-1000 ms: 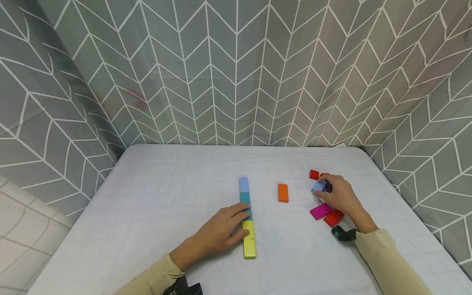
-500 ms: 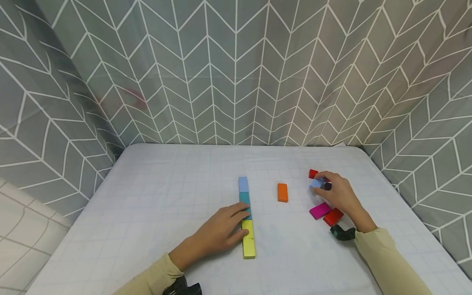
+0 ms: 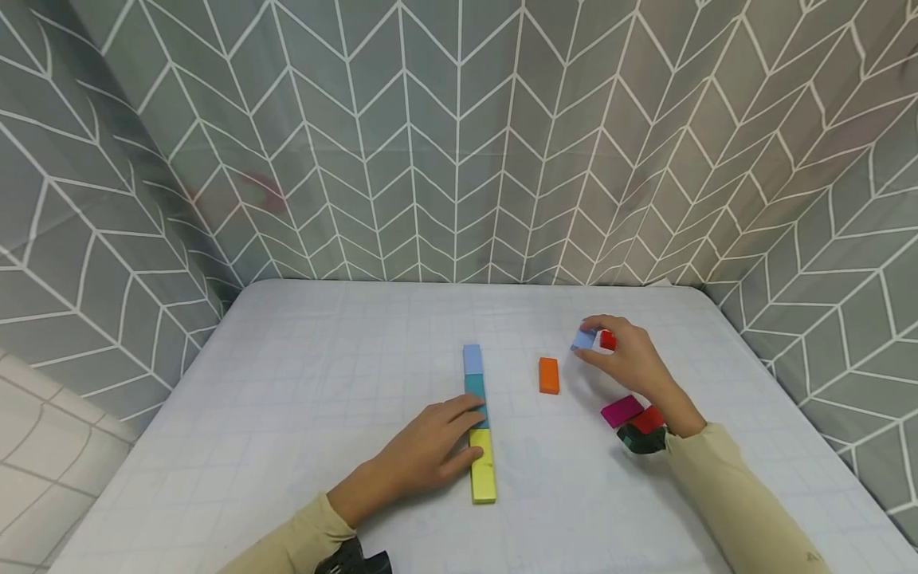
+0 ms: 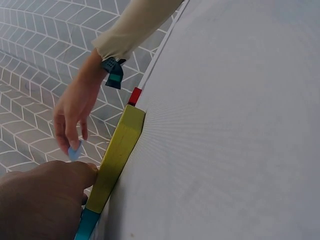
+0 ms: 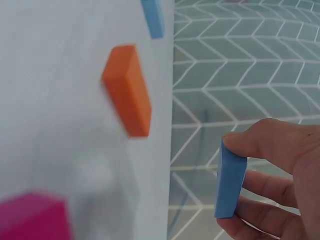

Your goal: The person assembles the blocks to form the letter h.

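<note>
Right hand, raised just off the white table, pinching a small light blue block between thumb and fingertips; block clear of the surface, held on edge, as the right wrist view confirms. Line of blocks to the left of that hand, across the orange block: pale blue piece at the far end, teal piece in the middle, yellow piece nearest the person. Long axis of the line running away from the person, nearly straight toward the back curtain. Left hand lying flat beside the line, fingers extended and relaxed, tips resting on the teal and yellow pieces near their joint, gripping nothing; closer to the line than the right hand, which stands well apart from it. Free far end of the line lying forward and to the left of the held block. Orange block flat on the table between line and right hand, its long axis parallel to the line. Magenta block and red block touching each other under the right wrist; a smaller red block just behind the held piece.

Compared with one second ago: right hand and held block lifted and shifted left, away from the magenta and red blocks, toward the orange block. Left hand, line, and orange block unchanged.
</note>
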The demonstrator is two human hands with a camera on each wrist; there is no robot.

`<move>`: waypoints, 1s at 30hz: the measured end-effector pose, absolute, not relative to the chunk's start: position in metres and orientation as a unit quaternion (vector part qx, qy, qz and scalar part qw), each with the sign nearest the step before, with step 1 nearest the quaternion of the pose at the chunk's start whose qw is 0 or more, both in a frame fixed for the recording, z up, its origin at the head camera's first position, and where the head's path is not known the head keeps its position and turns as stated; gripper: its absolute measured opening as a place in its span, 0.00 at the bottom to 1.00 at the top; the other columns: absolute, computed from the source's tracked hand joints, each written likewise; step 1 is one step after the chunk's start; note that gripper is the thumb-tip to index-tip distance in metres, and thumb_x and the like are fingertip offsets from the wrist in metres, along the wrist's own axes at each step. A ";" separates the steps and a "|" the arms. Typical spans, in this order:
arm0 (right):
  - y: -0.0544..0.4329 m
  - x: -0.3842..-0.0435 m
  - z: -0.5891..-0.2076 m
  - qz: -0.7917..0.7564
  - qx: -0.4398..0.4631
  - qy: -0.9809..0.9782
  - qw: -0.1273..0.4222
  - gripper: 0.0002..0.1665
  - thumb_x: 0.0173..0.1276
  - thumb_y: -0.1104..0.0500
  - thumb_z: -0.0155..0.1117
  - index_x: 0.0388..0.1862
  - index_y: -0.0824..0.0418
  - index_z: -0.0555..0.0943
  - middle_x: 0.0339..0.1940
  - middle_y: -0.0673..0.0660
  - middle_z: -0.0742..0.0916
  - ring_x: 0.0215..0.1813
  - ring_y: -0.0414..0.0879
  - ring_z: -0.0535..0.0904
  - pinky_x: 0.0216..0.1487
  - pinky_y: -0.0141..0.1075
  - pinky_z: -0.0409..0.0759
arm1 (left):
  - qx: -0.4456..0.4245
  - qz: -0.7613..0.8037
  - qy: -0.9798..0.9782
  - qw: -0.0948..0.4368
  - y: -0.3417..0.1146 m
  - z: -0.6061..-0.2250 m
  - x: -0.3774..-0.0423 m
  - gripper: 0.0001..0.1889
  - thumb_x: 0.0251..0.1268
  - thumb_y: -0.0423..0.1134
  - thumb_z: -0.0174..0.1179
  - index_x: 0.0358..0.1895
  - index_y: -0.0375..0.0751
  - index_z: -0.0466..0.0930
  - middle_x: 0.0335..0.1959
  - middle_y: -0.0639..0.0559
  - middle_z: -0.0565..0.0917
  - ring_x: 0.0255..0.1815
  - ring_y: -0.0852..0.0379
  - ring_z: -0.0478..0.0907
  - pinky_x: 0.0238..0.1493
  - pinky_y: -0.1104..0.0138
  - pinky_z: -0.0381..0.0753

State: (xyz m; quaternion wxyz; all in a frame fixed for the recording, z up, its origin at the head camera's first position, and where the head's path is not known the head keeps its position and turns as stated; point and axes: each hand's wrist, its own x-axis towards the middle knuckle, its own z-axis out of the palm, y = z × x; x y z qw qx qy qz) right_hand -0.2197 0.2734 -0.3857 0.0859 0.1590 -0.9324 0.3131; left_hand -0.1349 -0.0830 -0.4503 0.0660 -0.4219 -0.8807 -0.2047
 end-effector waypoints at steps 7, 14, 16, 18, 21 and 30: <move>0.246 -0.229 -0.377 0.320 0.189 -0.924 0.089 0.23 0.67 0.61 0.76 0.58 0.66 0.83 0.60 0.66 0.84 0.62 0.67 0.76 0.59 0.64 0.77 | -0.424 -0.210 -0.878 0.069 -0.084 -0.451 -0.135 0.26 0.78 0.50 0.60 0.69 0.37 0.76 0.74 0.45 0.71 0.74 0.52 0.67 0.71 0.56 0.72; 0.225 -0.236 -0.374 0.325 0.197 -0.922 0.070 0.25 0.66 0.60 0.76 0.60 0.64 0.82 0.62 0.65 0.83 0.65 0.66 0.75 0.62 0.63 0.76 | -0.425 -0.210 -0.877 0.072 -0.083 -0.451 -0.135 0.26 0.78 0.50 0.61 0.69 0.37 0.76 0.73 0.44 0.71 0.74 0.51 0.68 0.71 0.55 0.71; 0.220 -0.238 -0.374 0.324 0.202 -0.922 0.069 0.25 0.66 0.60 0.76 0.60 0.64 0.82 0.63 0.65 0.83 0.65 0.66 0.75 0.62 0.62 0.77 | -0.426 -0.211 -0.877 0.073 -0.083 -0.451 -0.135 0.25 0.78 0.50 0.61 0.69 0.37 0.76 0.73 0.44 0.71 0.74 0.51 0.68 0.71 0.55 0.72; 0.215 -0.241 -0.374 0.326 0.208 -0.920 0.068 0.25 0.66 0.60 0.76 0.61 0.64 0.82 0.62 0.65 0.83 0.64 0.65 0.76 0.61 0.62 0.78 | -0.428 -0.212 -0.875 0.074 -0.084 -0.451 -0.135 0.25 0.78 0.50 0.61 0.68 0.37 0.77 0.73 0.44 0.71 0.74 0.51 0.68 0.70 0.55 0.72; 0.208 -0.244 -0.375 0.332 0.212 -0.917 0.062 0.25 0.66 0.60 0.76 0.61 0.64 0.82 0.62 0.64 0.83 0.63 0.64 0.76 0.60 0.62 0.80 | -0.432 -0.213 -0.873 0.077 -0.084 -0.452 -0.136 0.25 0.78 0.49 0.61 0.68 0.37 0.77 0.73 0.44 0.71 0.74 0.51 0.68 0.70 0.55 0.73; 0.187 -0.254 -0.377 0.326 0.233 -0.915 0.054 0.25 0.67 0.58 0.76 0.61 0.64 0.82 0.62 0.63 0.83 0.64 0.62 0.76 0.66 0.60 0.75 | -0.437 -0.224 -0.868 0.075 -0.085 -0.453 -0.137 0.24 0.78 0.49 0.60 0.69 0.40 0.78 0.73 0.44 0.71 0.74 0.50 0.68 0.70 0.53 0.73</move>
